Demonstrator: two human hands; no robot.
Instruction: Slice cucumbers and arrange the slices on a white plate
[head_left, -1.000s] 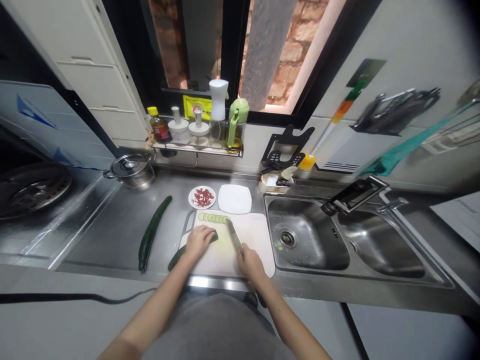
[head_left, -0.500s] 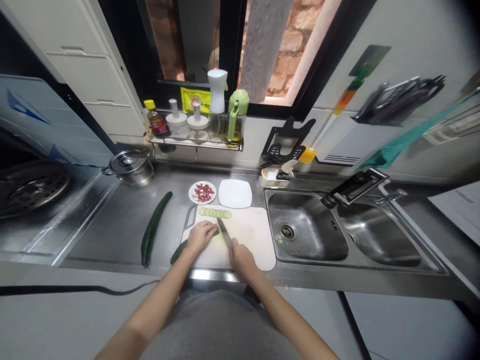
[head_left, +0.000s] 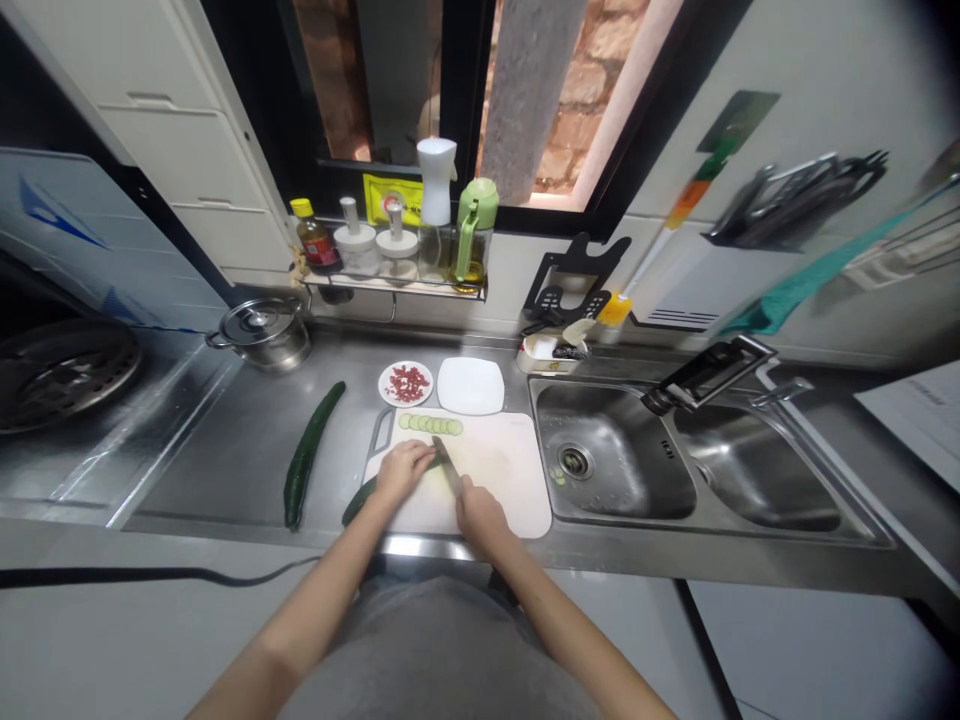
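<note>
On the white cutting board point(head_left: 517, 480) lies a dark green cucumber point(head_left: 358, 501), partly hidden under my left hand point(head_left: 403, 468), whose fingers are closed on it near its cut end. My right hand point(head_left: 481, 514) grips a kitchen knife point(head_left: 445, 462) by the handle. The blade points away from me and stands at the cucumber's end, close to my left fingertips. A row of several thin cucumber slices point(head_left: 431, 425) lies along the board's far edge. Another whole cucumber point(head_left: 313, 455) rests on the steel counter to the left.
Behind the board stand a plate of chopped red pieces point(head_left: 406, 399) and a white square plate point(head_left: 470, 387). A lidded pot point(head_left: 262, 335) is at back left. To the right is a double sink point(head_left: 615, 510). Bottles and jars stand on a shelf point(head_left: 405, 285) below the window.
The knife blade has shifted slightly left, nearer my left fingertips. Both hands keep their grip, and the slices stay in their row.
</note>
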